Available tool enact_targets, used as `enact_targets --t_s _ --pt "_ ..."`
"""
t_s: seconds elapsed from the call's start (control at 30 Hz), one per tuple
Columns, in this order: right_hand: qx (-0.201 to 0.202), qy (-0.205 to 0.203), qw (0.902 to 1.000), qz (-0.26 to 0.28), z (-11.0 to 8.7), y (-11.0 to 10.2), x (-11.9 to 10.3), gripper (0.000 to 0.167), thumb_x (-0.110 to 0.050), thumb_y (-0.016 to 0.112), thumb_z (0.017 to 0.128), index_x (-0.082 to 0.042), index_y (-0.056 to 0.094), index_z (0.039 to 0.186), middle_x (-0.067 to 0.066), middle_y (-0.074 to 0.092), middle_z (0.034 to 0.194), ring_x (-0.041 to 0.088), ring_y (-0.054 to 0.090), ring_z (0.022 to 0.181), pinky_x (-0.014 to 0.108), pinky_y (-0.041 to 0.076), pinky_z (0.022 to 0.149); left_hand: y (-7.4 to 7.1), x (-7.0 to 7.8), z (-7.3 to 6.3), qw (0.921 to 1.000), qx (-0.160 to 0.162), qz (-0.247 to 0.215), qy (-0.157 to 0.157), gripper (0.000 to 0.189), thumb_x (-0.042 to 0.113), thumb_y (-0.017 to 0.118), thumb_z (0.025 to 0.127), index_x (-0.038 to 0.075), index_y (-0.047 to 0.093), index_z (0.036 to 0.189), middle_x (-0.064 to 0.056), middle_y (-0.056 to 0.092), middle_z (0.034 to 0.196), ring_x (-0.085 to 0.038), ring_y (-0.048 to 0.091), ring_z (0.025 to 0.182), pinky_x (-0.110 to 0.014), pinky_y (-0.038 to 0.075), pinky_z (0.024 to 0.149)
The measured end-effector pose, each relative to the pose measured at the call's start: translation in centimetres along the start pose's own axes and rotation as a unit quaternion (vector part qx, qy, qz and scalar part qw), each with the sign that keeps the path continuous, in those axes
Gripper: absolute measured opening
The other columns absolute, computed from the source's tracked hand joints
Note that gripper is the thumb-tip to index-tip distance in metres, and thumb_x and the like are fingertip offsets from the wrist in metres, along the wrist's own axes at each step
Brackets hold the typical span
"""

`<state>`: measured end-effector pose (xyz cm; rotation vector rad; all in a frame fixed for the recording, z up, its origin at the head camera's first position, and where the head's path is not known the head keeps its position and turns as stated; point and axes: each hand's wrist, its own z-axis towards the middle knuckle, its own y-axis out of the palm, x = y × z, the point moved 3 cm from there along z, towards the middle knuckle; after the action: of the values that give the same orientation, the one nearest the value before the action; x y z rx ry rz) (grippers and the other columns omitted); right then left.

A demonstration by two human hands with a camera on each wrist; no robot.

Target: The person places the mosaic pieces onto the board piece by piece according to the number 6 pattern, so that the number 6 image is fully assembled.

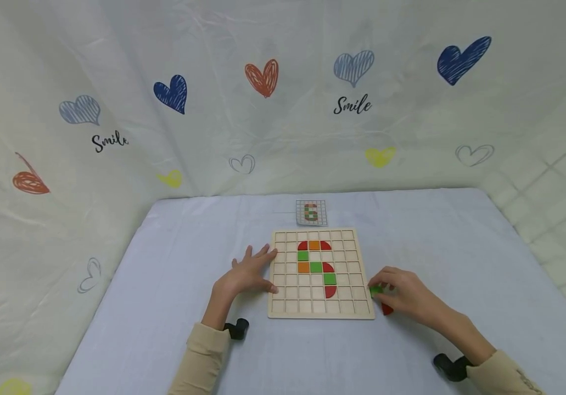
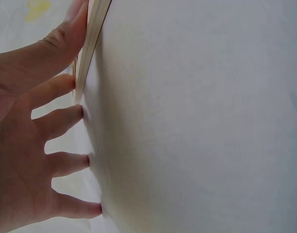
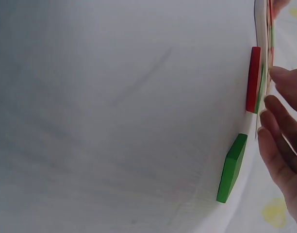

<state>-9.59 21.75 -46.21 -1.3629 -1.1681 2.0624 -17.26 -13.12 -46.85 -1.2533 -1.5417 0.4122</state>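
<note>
A light wooden grid board (image 1: 287, 307) lies on the table, bearing red rounded pieces (image 1: 330, 292), orange squares (image 1: 314, 245) and green squares (image 1: 329, 278). My left hand (image 1: 248, 274) spreads its fingers at the board's left side, thumb and index fingertip on its edge. In the left wrist view the thumb (image 2: 61, 41) lies along that edge. Beside the board's right edge, my right hand (image 1: 406, 293) hovers with fingers bent over a green piece (image 1: 375, 291) and a red piece (image 1: 387, 310). Another green piece (image 3: 232, 167) lies under it in the right wrist view.
Behind the board lies a small card (image 1: 311, 214) printed with a coloured grid pattern. A white cloth (image 1: 189, 230) covers the table, and a curtain with hearts and lettering hangs at the back and sides. Black wrist-worn devices (image 1: 450, 367) sit by both sleeves.
</note>
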Motion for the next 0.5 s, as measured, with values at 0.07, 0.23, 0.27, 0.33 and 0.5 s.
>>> enact_targets --t_s 0.07,0.23,0.27,0.33,0.5 --pt "-0.009 0.013 0.9999 -0.008 0.00 0.06 0.20 0.025 -0.001 0.086 0.078 -0.011 0.077 0.098 -0.006 0.071 0.097 0.011 0.063 0.083 0.025 0.057 0.070 0.02 -0.06 0.03 1.0000 0.001 0.001 0.002 0.100 0.034 0.091 0.076 0.022 0.039 0.160 -0.004 0.021 0.172 -0.044 -0.001 0.159 -0.079 0.002 0.117" --pt "-0.034 0.049 0.9977 -0.031 0.13 0.22 0.34 0.024 -0.008 0.088 0.079 -0.010 0.076 0.100 -0.005 0.069 0.097 0.011 0.059 0.083 0.026 0.055 0.070 0.01 -0.14 0.11 1.0000 0.002 0.004 0.005 0.100 0.034 0.091 0.076 0.022 0.039 0.161 -0.004 0.021 0.172 -0.044 -0.001 0.159 -0.080 0.003 0.116" --pt "-0.039 0.056 0.9970 -0.036 0.15 0.25 0.34 0.024 -0.009 0.087 0.079 -0.010 0.076 0.100 -0.005 0.068 0.096 0.010 0.059 0.083 0.026 0.055 0.070 0.01 -0.15 0.12 1.0000 0.002 0.005 0.006 0.100 0.034 0.091 0.076 0.022 0.039 0.161 -0.004 0.021 0.172 -0.044 -0.001 0.159 -0.080 0.003 0.116" --pt "-0.047 0.066 0.9957 -0.046 0.19 0.34 0.34 0.022 -0.010 0.087 0.080 -0.009 0.076 0.099 -0.005 0.067 0.096 0.009 0.057 0.082 0.026 0.054 0.070 0.02 -0.13 0.12 1.0000 0.002 0.003 0.007 0.100 0.034 0.091 0.076 0.022 0.039 0.160 -0.005 0.021 0.172 -0.044 -0.001 0.159 -0.080 0.003 0.116" --pt "-0.049 0.079 0.9943 -0.054 0.33 0.58 0.34 0.020 -0.008 0.087 0.079 -0.008 0.075 0.096 -0.003 0.065 0.095 0.009 0.055 0.081 0.027 0.054 0.069 -0.01 -0.06 0.02 1.0000 0.002 -0.001 0.009 0.099 0.033 0.091 0.077 0.021 0.039 0.160 -0.005 0.021 0.172 -0.044 -0.001 0.159 -0.080 0.002 0.116"
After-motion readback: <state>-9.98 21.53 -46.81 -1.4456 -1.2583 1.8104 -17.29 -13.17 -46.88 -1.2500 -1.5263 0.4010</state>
